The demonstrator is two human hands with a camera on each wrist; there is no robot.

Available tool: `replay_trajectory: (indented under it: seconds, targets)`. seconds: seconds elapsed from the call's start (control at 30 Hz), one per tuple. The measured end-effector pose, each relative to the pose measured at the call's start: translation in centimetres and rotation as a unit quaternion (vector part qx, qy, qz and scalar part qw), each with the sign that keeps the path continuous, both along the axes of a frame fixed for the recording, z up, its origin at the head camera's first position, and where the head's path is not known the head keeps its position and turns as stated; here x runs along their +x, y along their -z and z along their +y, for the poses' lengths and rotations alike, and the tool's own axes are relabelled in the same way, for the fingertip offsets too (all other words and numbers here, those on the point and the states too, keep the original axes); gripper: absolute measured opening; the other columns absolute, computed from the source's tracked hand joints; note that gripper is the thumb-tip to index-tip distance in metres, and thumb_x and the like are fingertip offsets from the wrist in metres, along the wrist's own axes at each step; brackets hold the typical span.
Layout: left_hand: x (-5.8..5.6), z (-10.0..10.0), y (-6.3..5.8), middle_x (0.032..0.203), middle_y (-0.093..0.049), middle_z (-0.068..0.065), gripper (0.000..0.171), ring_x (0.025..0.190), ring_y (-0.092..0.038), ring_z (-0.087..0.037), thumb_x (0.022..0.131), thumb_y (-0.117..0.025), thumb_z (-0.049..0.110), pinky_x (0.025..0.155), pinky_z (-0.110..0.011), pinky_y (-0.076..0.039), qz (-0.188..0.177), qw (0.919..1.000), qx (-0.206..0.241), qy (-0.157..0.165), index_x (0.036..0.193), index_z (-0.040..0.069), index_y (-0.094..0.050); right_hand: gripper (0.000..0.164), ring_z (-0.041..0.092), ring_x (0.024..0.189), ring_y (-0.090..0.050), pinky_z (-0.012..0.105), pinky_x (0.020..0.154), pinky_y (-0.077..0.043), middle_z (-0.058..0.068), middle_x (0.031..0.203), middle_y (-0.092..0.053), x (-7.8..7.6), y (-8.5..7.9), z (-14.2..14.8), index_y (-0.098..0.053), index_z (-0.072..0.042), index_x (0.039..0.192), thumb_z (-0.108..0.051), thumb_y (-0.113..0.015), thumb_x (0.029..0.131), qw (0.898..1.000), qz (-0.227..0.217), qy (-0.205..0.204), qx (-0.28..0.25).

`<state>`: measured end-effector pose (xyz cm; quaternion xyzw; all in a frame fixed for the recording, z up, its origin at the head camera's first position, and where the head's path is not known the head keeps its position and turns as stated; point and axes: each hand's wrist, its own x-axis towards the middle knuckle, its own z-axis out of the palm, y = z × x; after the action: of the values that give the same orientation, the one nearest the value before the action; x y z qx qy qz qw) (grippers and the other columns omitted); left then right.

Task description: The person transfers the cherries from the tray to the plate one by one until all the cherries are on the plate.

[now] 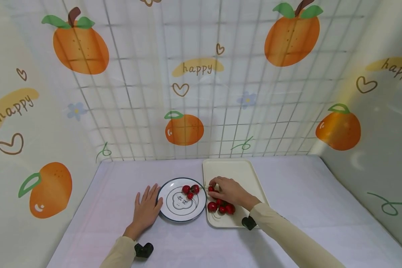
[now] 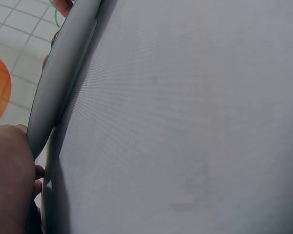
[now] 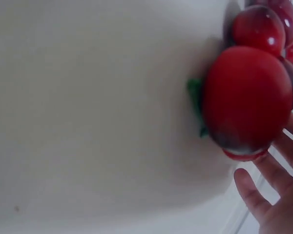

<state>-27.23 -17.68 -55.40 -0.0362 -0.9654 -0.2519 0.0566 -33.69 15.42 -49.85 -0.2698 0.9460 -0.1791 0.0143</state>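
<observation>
Beside the white, blue-rimmed plate, my left hand lies flat with its fingers spread, the thumb against the rim. In the left wrist view that hand meets the plate's edge. Three red cherries sit on the plate. My right hand is over the tray's left side and pinches a cherry with a thin stem by the plate. Below it, several cherries lie in the cream tray. The right wrist view shows a large red cherry close up, beside the right fingers.
The tray stands just right of the plate, their edges nearly touching. A pale cloth covers the table. Behind and at both sides hang sheets printed with oranges, and a wire grid shows through the back one.
</observation>
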Motion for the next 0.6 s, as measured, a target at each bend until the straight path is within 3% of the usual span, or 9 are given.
replay_trajectory:
  seconds: [0.1,0.33,0.6]
  targets:
    - [-0.1,0.1,-0.1,0.170,-0.032,-0.012,0.057,0.161,-0.019,-0.039,0.108,-0.043,0.034,0.128,-0.068,-0.004,0.002,1.0000,-0.001,0.000,0.158,0.007,-0.039,0.034,0.008,0.080,-0.055,0.025,0.075,-0.051,-0.001,0.105,-0.068,-0.1,0.0,0.0,-0.066,-0.014,0.121,-0.039,-0.069,0.097,1.000,-0.010,-0.010,-0.013]
    - [0.1,0.1,-0.4,0.169,-0.033,-0.013,0.056,0.160,-0.021,-0.040,0.108,-0.043,0.033,0.127,-0.068,-0.006,0.006,1.0000,-0.005,-0.001,0.157,0.006,-0.040,0.029,0.010,0.088,-0.061,0.026,0.082,-0.057,0.004,0.113,-0.069,-0.2,-0.4,-0.1,-0.065,-0.009,0.122,-0.024,-0.071,0.098,0.999,-0.009,-0.037,-0.020]
    - [0.2,0.2,-0.5,0.169,-0.032,-0.013,0.057,0.160,-0.020,-0.040,0.108,-0.043,0.034,0.128,-0.068,-0.006,0.005,1.0000,-0.003,-0.001,0.158,0.006,-0.039,0.022,0.014,0.091,-0.063,0.031,0.084,-0.057,0.004,0.108,-0.071,-0.3,-1.1,-0.3,-0.068,-0.010,0.117,-0.022,-0.070,0.098,0.998,0.035,-0.038,-0.029]
